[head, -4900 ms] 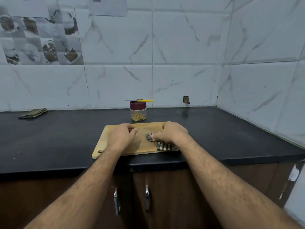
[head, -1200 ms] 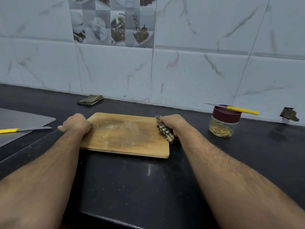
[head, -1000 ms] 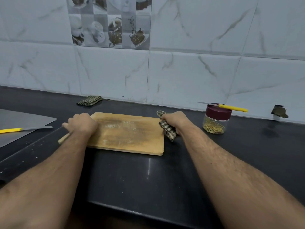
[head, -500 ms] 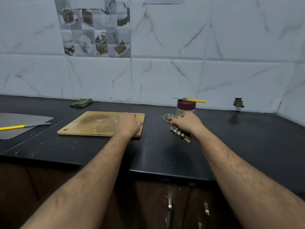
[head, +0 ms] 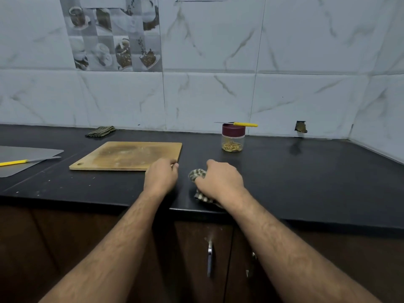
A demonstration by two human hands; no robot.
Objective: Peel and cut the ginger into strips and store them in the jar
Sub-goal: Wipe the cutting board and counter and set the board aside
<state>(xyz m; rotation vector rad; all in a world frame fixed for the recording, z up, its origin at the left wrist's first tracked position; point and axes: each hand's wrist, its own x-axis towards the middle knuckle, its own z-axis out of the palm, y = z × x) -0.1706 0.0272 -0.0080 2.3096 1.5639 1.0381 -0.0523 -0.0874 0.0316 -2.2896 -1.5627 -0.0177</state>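
Black counter (head: 306, 176), centre frame: your right hand (head: 220, 180) grips the checked cloth (head: 196, 174), left hand (head: 161, 176) loosely curled, holding nothing, at the board (head: 129, 155) corner; jar (head: 233, 137) capped upper right, so wipe-down remains.

No readable text, labels, brands, numbers or signs anywhere. The clear plastic jar with maroon lid (head: 232, 137), beyond the fingers (head: 175, 166) on the black stone bench (head: 306, 171), carries no legible label. The grey decorative wall tile with cup pictures (head: 113, 40), up and left of the fingers, shows images only, no lettering. The pale wooden cutting board (head: 129, 155) is unmarked.
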